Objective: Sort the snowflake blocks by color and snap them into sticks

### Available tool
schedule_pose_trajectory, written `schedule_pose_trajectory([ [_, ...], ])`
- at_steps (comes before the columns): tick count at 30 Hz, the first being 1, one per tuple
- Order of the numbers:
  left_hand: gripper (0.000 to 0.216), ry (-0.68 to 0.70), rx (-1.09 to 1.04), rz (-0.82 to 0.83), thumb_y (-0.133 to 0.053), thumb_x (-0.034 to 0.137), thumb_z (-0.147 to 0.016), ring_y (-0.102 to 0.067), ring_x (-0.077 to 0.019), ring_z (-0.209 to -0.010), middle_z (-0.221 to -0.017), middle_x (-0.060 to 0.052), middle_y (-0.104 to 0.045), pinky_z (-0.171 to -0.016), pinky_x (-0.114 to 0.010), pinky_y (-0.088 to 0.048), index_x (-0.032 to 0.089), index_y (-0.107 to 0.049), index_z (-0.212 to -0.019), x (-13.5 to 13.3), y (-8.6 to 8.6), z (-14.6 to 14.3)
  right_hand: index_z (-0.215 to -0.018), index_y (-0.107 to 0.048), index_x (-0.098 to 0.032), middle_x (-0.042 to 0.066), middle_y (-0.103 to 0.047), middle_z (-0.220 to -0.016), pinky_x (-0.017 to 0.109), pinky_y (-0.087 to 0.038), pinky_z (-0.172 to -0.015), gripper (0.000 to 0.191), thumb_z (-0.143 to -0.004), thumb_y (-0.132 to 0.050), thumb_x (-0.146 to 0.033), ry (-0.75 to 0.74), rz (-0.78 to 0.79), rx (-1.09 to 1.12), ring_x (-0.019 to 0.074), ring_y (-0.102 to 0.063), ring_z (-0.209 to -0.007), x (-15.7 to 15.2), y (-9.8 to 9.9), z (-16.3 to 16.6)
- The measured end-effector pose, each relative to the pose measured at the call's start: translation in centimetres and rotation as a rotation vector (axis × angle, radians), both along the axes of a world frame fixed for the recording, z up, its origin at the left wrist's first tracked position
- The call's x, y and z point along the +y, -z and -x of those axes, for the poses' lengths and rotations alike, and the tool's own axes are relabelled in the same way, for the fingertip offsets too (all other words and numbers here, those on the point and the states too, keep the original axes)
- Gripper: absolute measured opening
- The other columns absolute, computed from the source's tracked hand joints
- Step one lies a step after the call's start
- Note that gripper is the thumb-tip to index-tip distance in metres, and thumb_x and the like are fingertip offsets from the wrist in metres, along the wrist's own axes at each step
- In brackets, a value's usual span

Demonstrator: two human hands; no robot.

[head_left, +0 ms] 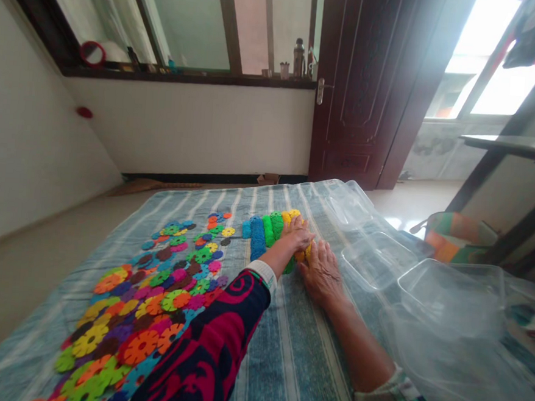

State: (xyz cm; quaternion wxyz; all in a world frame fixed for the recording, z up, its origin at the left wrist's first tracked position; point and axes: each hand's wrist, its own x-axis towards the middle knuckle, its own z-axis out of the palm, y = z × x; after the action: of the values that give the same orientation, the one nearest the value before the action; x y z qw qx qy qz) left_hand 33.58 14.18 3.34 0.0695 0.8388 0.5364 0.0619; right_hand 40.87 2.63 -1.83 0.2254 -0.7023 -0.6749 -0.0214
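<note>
We are taking twelve as straight ahead of the person. At twelve, we are observing rows of stacked discs lying side by side on a striped cloth (274, 360): a blue row (258, 239), green rows (276, 220) and a yellow row (290, 215), the last partly hidden beneath the fingers. We are judging the step in hand to be a squaring-up of these rows. For good work, we are advising light, even pressure from both sides, palms low, so that no disc is tipping out of line; we are also recommending attention to the yellow side, where covered discs could be slipping unseen.

Regarding pose, the left hand (298, 234) is lying palm down across the yellow side just past twelve, its fingers extended and not visibly pinching anything. Its forearm is reaching in from about six, hiding the near ends of the green rows. The right hand (323, 274) is resting flat at one, fingers straight and close together, their tips meeting the yellow discs; its forearm is slanting in from five.

We are noting loose discs (140, 345) spreading at ten and clear boxes (448, 292) standing at two.
</note>
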Motion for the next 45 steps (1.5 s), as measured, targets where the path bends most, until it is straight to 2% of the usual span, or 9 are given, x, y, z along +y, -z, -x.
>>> schedule_pose_trajectory([
  [5, 0.063, -0.039, 0.007, 0.025, -0.038, 0.048, -0.091, -0.014, -0.0296, -0.144, -0.156, -0.01, -0.022, -0.117, -0.044, -0.015, 0.016, -0.034, -0.145, 0.3, 0.1, -0.3, -0.142, -0.037, -0.005, 0.022, -0.034, -0.148, 0.046, -0.024, -0.109, 0.058, -0.094, -0.037, -0.038, -0.012, 0.015, 0.004, 0.0347, -0.025, -0.139, 0.2, 0.2, 0.1],
  [9, 0.066, -0.078, 0.051, 0.061, -0.034, 0.052, -0.091, -0.009, -0.0269, -0.145, -0.158, -0.008, -0.015, -0.118, -0.042, -0.011, 0.018, -0.029, -0.147, 0.2, -0.1, -0.6, -0.141, -0.038, -0.005, 0.023, -0.037, -0.146, 0.045, -0.027, -0.109, 0.055, -0.095, -0.037, -0.034, -0.026, -0.003, -0.002, 0.0333, -0.028, -0.138, 0.4, 0.2, 0.0],
  [15, 0.065, -0.107, 0.091, 0.083, -0.031, 0.053, -0.092, -0.011, -0.0269, -0.145, -0.158, -0.009, -0.013, -0.117, -0.044, -0.011, 0.02, -0.027, -0.148, 0.2, -0.4, -0.8, -0.136, -0.043, -0.009, 0.021, -0.047, -0.137, 0.042, -0.032, -0.104, 0.048, -0.093, -0.042, -0.03, -0.043, -0.003, -0.003, 0.0299, -0.044, -0.126, 0.6, -0.1, -0.1],
  [19, 0.064, -0.105, 0.089, 0.093, -0.028, 0.052, -0.092, -0.012, -0.0266, -0.145, -0.158, -0.009, -0.013, -0.117, -0.044, -0.011, 0.02, -0.027, -0.148, 0.5, -0.4, -0.7, -0.134, -0.043, -0.008, 0.022, -0.048, -0.134, 0.041, -0.034, -0.101, 0.047, -0.092, -0.043, -0.029, -0.036, -0.013, -0.005, 0.0295, -0.046, -0.122, 0.8, -0.1, -0.1],
  [26, 0.062, -0.088, 0.057, 0.072, -0.03, 0.049, -0.092, -0.013, -0.0273, -0.145, -0.157, -0.011, -0.017, -0.117, -0.046, -0.012, 0.017, -0.032, -0.146, 0.7, -0.1, -0.6, -0.122, -0.051, -0.012, 0.018, -0.053, -0.125, 0.039, -0.037, -0.095, 0.035, -0.093, -0.035, -0.023, -0.056, -0.005, 0.011, 0.0262, -0.05, -0.113, 1.0, -0.2, -0.2],
  [32, 0.059, -0.081, 0.013, 0.057, -0.037, 0.046, -0.091, -0.015, -0.0295, -0.144, -0.156, -0.008, -0.024, -0.117, -0.046, -0.013, 0.021, -0.036, -0.144, 1.1, 0.2, -0.7, -0.122, -0.051, -0.013, 0.017, -0.055, -0.12, 0.039, -0.037, -0.092, 0.037, -0.093, -0.028, -0.017, -0.048, -0.019, 0.012, 0.0256, -0.049, -0.112, 1.3, -0.4, -0.2],
  [37, 0.055, -0.093, 0.036, 0.039, -0.03, 0.04, -0.094, -0.016, -0.0274, -0.144, -0.156, -0.01, -0.021, -0.116, -0.048, -0.015, 0.017, -0.037, -0.143, 1.1, 0.4, -0.8, -0.123, -0.051, -0.012, 0.017, -0.054, -0.12, 0.039, -0.036, -0.092, 0.039, -0.093, -0.026, -0.014, -0.056, -0.015, 0.025, 0.025, -0.049, -0.111, 1.4, -0.7, -0.2],
  [42, 0.054, -0.093, 0.019, -0.005, -0.036, 0.046, -0.092, -0.027, -0.0323, -0.139, -0.151, -0.013, -0.033, -0.114, -0.053, -0.019, 0.018, -0.047, -0.136, 1.0, 0.0, -0.9, -0.12, -0.051, -0.012, 0.016, -0.055, -0.119, 0.038, -0.037, -0.092, 0.037, -0.093, -0.027, -0.014, -0.055, -0.007, 0.029, 0.0239, -0.05, -0.109, 1.5, -0.8, -0.3],
  [45, 0.051, -0.085, 0.009, -0.064, -0.035, 0.047, -0.093, -0.032, -0.0319, -0.136, -0.149, -0.013, -0.036, -0.113, -0.052, -0.021, 0.017, -0.052, -0.131, 1.9, -0.7, -0.6, -0.122, -0.05, -0.013, 0.017, -0.056, -0.12, 0.038, -0.037, -0.093, 0.037, -0.094, -0.027, -0.016, -0.046, -0.028, 0.024, 0.0246, -0.05, -0.111, 1.6, -0.6, -0.2],
])
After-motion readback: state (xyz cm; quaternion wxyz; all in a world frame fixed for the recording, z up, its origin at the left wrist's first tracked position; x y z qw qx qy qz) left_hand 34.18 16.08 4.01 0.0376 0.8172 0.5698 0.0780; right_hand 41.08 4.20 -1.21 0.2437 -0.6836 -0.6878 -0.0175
